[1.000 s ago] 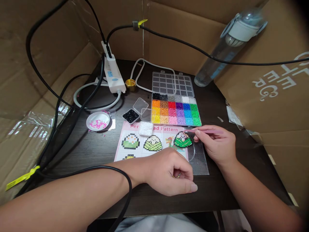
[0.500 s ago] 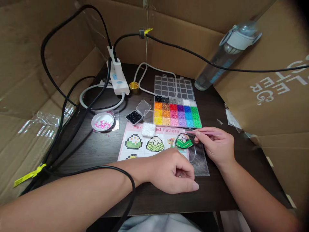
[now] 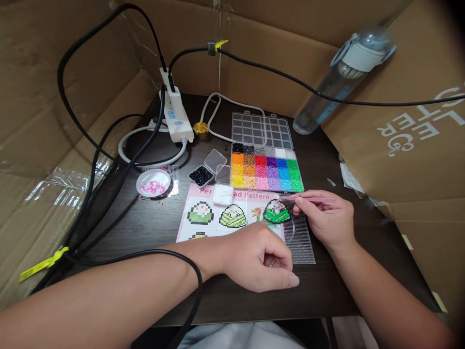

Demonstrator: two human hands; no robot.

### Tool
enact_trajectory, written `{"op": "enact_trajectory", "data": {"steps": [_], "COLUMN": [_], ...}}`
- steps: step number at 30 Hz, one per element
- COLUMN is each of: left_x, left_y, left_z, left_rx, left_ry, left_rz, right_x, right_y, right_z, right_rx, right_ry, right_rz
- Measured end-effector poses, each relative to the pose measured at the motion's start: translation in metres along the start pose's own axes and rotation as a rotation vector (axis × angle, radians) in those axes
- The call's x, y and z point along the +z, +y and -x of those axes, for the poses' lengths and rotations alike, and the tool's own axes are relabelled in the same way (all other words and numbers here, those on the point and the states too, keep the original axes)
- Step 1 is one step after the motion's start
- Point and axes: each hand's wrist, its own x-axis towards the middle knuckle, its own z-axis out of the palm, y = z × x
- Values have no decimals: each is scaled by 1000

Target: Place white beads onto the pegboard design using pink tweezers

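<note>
The left hand (image 3: pixel 259 257) rested on the table (image 3: pixel 152 223) as a loose fist, fingers curled and gripping nothing visible. Beyond it, the right hand (image 3: pixel 329 220) pinched pink tweezers (image 3: pixel 308 198), the tip sitting at the green bead figure (image 3: pixel 276 211) on the clear pegboard (image 3: pixel 301 237). The pattern sheet (image 3: pixel 203 228) lay alongside. Farther back stood the open bead box (image 3: pixel 267 172).

Green, perhaps white-topped bead figure (image 3: pixel 276 212)

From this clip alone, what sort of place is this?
Likely a makeshift home craft desk: a sorted bead box, a pattern sheet and a half-done bead figure lie on a dark table walled by cardboard.
</note>
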Motion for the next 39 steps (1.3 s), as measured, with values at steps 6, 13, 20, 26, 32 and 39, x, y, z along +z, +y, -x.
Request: {"op": "enact_trajectory", "data": {"steps": [6,13,20,26,32,39], "left_x": [0,0,1,1,0,0], "left_y": [0,0,1,0,-1,0], "left_z": [-1,0,0,0,0,0], "left_rx": [5,7,2,4,8,-4], "left_ry": [3,5,5,0,-4,-5], "left_rz": [-4,-4,-6,-4,-2,7], "right_x": [1,2,3,2,2,2], "right_y": [-6,-6,-4,-5,-3,-4], "right_z": [0,0,-1,-1,-1,-2], "right_rx": [10,19,17,7,29,18], "right_ry": [-33,-15,-4,-6,8,0], "right_rz": [43,29,16,3,2,17]}}
